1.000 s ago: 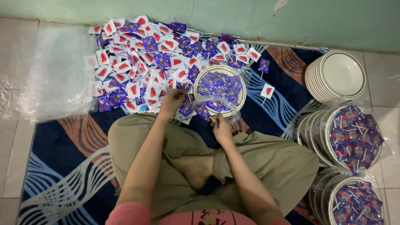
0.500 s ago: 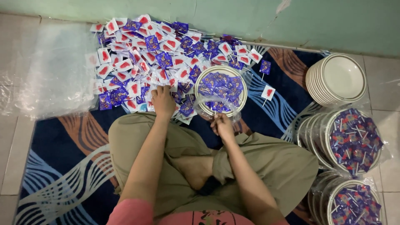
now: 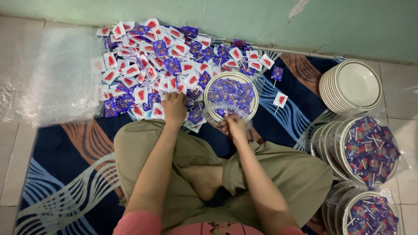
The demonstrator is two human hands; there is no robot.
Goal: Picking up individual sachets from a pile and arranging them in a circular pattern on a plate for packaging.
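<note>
A heap of small wrapped lollipops (image 3: 152, 61), in purple and in white-and-red wrappers, lies on the floor in front of my crossed legs. My left hand (image 3: 174, 109) rests palm down on the near edge of the heap, fingers among the packets. A cream plate (image 3: 253, 89) filled with purple lollipops sits just right of the heap. My right hand (image 3: 234, 126) is at the plate's near rim, pinching the clear plastic bag (image 3: 222, 116) around the plate.
A stack of empty cream plates (image 3: 352, 85) stands at the right. Below it are bagged plates of lollipops (image 3: 368, 150) and another (image 3: 370, 215). A pile of clear plastic bags (image 3: 56, 82) lies at the left. A blue patterned rug (image 3: 65, 174) is under me, a green wall (image 3: 261, 21) ahead.
My left hand has moved left from beside the plate onto the heap of lollipops. My right hand stays at the plate's near rim.
</note>
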